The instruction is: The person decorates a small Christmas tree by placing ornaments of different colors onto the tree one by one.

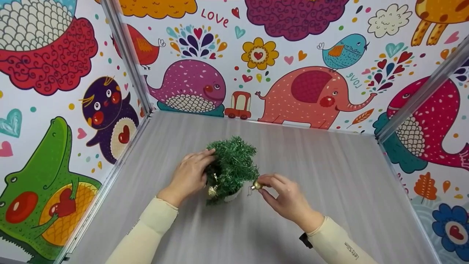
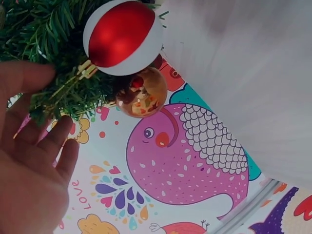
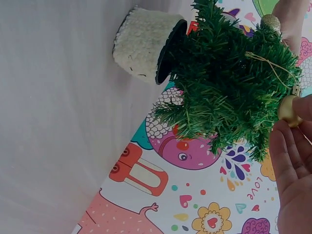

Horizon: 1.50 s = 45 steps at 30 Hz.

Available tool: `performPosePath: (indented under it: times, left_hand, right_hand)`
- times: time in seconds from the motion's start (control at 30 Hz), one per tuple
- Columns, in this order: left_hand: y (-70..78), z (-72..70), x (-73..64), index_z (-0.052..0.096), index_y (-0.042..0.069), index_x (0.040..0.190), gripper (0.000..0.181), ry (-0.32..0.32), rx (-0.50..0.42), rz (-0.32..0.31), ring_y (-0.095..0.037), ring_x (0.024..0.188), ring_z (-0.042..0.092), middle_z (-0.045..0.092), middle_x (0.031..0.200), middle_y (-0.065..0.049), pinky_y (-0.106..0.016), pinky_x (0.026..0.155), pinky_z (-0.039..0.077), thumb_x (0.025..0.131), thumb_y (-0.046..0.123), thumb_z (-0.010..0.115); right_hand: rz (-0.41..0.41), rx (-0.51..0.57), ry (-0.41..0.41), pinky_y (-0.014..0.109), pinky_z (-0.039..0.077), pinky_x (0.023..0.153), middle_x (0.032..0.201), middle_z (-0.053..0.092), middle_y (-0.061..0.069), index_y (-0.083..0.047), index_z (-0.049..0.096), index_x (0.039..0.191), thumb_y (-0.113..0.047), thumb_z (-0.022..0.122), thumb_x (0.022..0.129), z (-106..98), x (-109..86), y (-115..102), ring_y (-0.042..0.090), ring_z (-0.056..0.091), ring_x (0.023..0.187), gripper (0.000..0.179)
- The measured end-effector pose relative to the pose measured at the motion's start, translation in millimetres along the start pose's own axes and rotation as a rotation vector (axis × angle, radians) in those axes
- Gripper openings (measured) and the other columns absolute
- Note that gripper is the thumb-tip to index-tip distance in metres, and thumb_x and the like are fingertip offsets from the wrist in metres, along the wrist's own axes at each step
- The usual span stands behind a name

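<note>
A small artificial Christmas tree (image 1: 234, 161) stands at the middle of the table in a fuzzy white pot (image 3: 146, 44). My right hand (image 1: 287, 196) pinches a gold ball ornament (image 3: 288, 111) between thumb and fingers, close by the tree's right side. Its thin gold hanging string (image 3: 273, 66) trails across the branches in the right wrist view. On the tree's left side, my left hand (image 1: 188, 176) rests against the branches with relaxed fingers. Beside it hang a red-and-white ball (image 2: 124, 36) and a shiny gold ball (image 2: 142, 92). A glittery gold ball (image 3: 270, 23) hangs there too.
The grey wood-grain table (image 1: 311, 220) is bounded by walls printed with cartoon animals. Metal edge strips run along the left wall (image 1: 47, 154) and the right wall (image 1: 436, 157), and the back wall (image 1: 234, 77) rises behind the tree.
</note>
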<state>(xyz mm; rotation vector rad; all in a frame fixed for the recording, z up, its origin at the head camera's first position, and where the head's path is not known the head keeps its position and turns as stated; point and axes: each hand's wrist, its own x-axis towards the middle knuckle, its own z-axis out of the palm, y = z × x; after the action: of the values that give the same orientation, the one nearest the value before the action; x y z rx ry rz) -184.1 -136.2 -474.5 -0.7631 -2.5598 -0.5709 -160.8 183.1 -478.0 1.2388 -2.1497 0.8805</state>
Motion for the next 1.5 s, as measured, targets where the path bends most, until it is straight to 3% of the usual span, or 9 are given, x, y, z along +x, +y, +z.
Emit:
performPosePath:
  times: [0.37, 0.63, 0.73, 0.93, 1.27, 1.37, 1.5]
  left_hand:
    - [1.0, -0.8, -1.7, 0.067, 0.004, 0.125, 0.059, -0.004, 0.049, 0.019, -0.032, 0.126, 0.055, 0.055, 0.142, -0.011, -0.047, 0.106, 0.039, 0.068, -0.011, 0.069]
    - [7.2, -4.1, -2.5, 0.067, 0.005, 0.126, 0.052, 0.002, 0.104, 0.041, -0.031, 0.128, 0.053, 0.055, 0.142, -0.013, -0.043, 0.107, 0.038, 0.075, -0.002, 0.066]
    - [10.9, -5.4, -2.3, 0.068, 0.005, 0.124, 0.048, 0.043, 0.102, 0.058, -0.031, 0.127, 0.054, 0.057, 0.140, -0.013, -0.043, 0.106, 0.039, 0.076, 0.000, 0.063]
    - [20.7, -7.5, -2.2, 0.071, 0.006, 0.114, 0.043, 0.188, 0.076, 0.107, -0.029, 0.118, 0.060, 0.065, 0.127, -0.012, -0.044, 0.102, 0.043, 0.073, 0.004, 0.060]
    - [42.7, -4.9, -5.9, 0.073, 0.010, 0.098, 0.027, 0.348, 0.045, 0.167, -0.026, 0.099, 0.064, 0.070, 0.106, -0.006, -0.044, 0.091, 0.048, 0.072, 0.016, 0.072]
    - [48.5, -2.2, -6.1, 0.072, 0.009, 0.094, 0.025, 0.377, 0.020, 0.209, -0.026, 0.097, 0.064, 0.069, 0.102, -0.006, -0.044, 0.087, 0.050, 0.072, 0.021, 0.073]
    - [56.7, 2.6, -7.0, 0.072, 0.010, 0.092, 0.028, 0.370, 0.025, 0.257, -0.025, 0.097, 0.063, 0.068, 0.102, -0.005, -0.042, 0.087, 0.049, 0.073, 0.030, 0.075]
  right_hand:
    - [-0.005, -0.017, -0.003, 0.022, 0.054, 0.078, 0.116, 0.065, -0.003, -0.012, 0.068, 0.113, -0.002, 0.078, 0.083, 2, 1.2, -3, 0.011, 0.066, 0.100, 0.033]
    - [-0.019, -0.008, -0.003, 0.024, 0.054, 0.082, 0.116, 0.065, -0.002, -0.011, 0.069, 0.113, -0.002, 0.078, 0.083, 4, 4.2, -7, 0.012, 0.065, 0.102, 0.033]
    - [-0.023, -0.003, -0.003, 0.024, 0.054, 0.083, 0.117, 0.065, -0.001, -0.011, 0.069, 0.114, -0.002, 0.078, 0.083, 4, 5.5, -8, 0.012, 0.065, 0.103, 0.034]
    - [-0.023, 0.003, 0.003, 0.024, 0.054, 0.082, 0.117, 0.065, -0.001, -0.011, 0.069, 0.115, -0.002, 0.078, 0.083, 4, 7.7, -9, 0.012, 0.065, 0.103, 0.035]
    - [-0.027, 0.029, 0.023, 0.024, 0.054, 0.081, 0.117, 0.065, -0.001, -0.011, 0.069, 0.114, -0.002, 0.078, 0.083, 8, 11.2, -13, 0.012, 0.066, 0.101, 0.033]
    - [-0.011, 0.031, 0.032, 0.024, 0.054, 0.081, 0.117, 0.065, -0.001, -0.011, 0.068, 0.114, -0.003, 0.078, 0.083, 9, 11.5, -14, 0.012, 0.066, 0.101, 0.033]
    - [0.016, 0.060, 0.046, 0.022, 0.054, 0.080, 0.116, 0.065, -0.001, -0.010, 0.067, 0.114, -0.002, 0.077, 0.084, 12, 12.0, -17, 0.011, 0.066, 0.099, 0.032]
